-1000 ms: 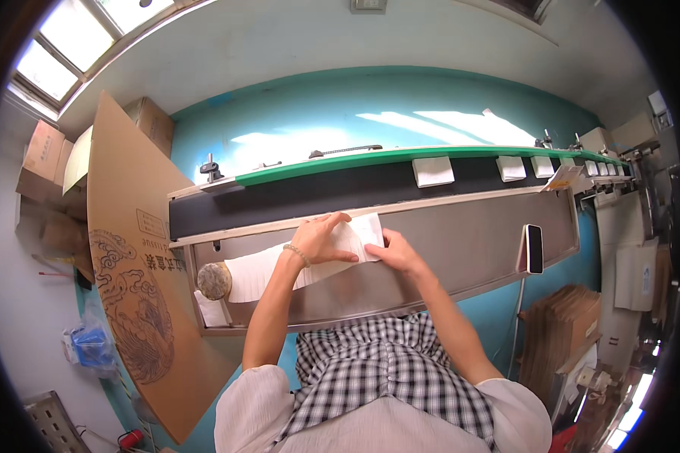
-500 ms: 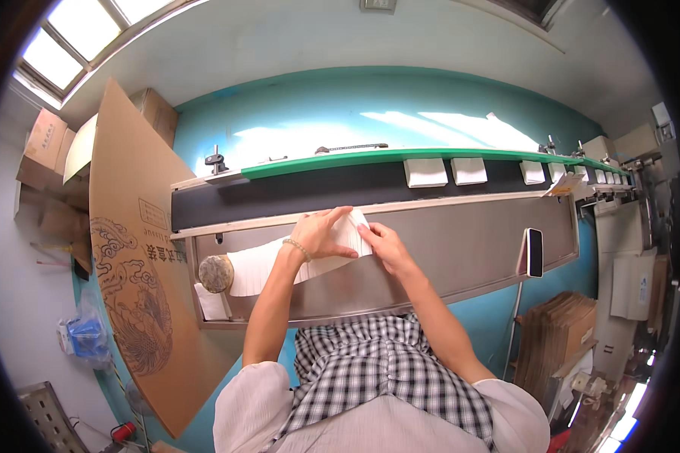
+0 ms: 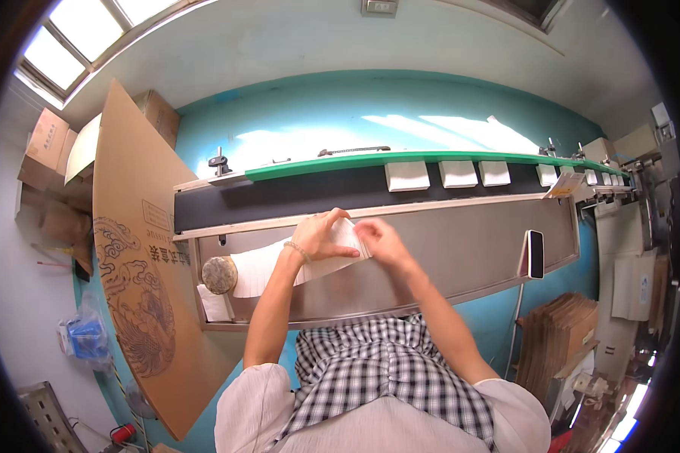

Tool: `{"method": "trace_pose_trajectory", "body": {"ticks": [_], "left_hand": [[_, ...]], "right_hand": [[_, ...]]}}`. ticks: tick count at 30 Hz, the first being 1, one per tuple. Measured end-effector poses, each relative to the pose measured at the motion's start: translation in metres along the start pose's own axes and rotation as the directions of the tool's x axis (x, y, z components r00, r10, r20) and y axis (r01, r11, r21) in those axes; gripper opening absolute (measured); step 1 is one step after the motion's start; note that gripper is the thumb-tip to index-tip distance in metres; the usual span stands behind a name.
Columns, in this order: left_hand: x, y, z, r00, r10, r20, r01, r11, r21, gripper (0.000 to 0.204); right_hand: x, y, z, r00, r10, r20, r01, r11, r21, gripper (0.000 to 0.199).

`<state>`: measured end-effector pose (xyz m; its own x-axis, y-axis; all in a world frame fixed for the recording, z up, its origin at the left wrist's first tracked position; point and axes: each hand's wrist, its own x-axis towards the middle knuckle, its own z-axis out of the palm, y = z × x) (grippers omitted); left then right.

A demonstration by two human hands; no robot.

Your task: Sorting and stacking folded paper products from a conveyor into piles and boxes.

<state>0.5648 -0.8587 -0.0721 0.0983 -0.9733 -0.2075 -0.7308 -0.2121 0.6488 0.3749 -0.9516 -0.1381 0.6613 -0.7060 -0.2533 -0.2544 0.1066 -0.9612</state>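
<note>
A long row of white folded tissues (image 3: 272, 268) stands on edge in the shallow metal tray (image 3: 461, 241). My left hand (image 3: 319, 238) spans the row near its right end, thumb on the near side and fingers over the far side, gripping it. Motion smears my right hand (image 3: 381, 240) at the row's right end, so its fingers cannot be made out. A round, stone-like weight (image 3: 219, 275) rests against the row's left end. Beside it, in the tray's near left corner, lies a separate white tissue stack (image 3: 215, 303).
Beyond the tray runs a black conveyor belt (image 3: 279, 198) with a green rail (image 3: 317, 167), carrying several white tissue stacks (image 3: 459, 174). A phone (image 3: 535, 254) stands at the tray's right. A large cardboard sheet (image 3: 147, 287) leans at the left; flattened cartons (image 3: 555, 325) stand lower right.
My right hand has lifted slightly off the row's end and blurred. My left hand keeps its place on the row. On the belt, the white stacks have shifted left.
</note>
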Motion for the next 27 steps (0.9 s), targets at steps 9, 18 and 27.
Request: {"method": "trace_pose_trajectory", "body": {"ticks": [9,18,27], "left_hand": [[-0.013,-0.003,-0.013,1.000,0.022,0.020,-0.022,1.000,-0.022,0.083],[-0.010,-0.004,-0.010,0.999,0.034,0.021,-0.033,0.999,-0.042,0.078],[-0.013,-0.003,-0.011,1.000,0.015,0.018,-0.014,0.999,-0.030,0.078]], "right_hand": [[-0.020,-0.027,0.002,0.945,0.313,0.092,-0.325,0.918,0.227,0.037],[0.038,-0.002,-0.035,0.955,0.241,-0.173,-0.091,0.795,0.600,0.028],[0.041,0.004,-0.054,0.694,-0.304,-0.652,0.027,0.917,-0.399,0.056]]}}
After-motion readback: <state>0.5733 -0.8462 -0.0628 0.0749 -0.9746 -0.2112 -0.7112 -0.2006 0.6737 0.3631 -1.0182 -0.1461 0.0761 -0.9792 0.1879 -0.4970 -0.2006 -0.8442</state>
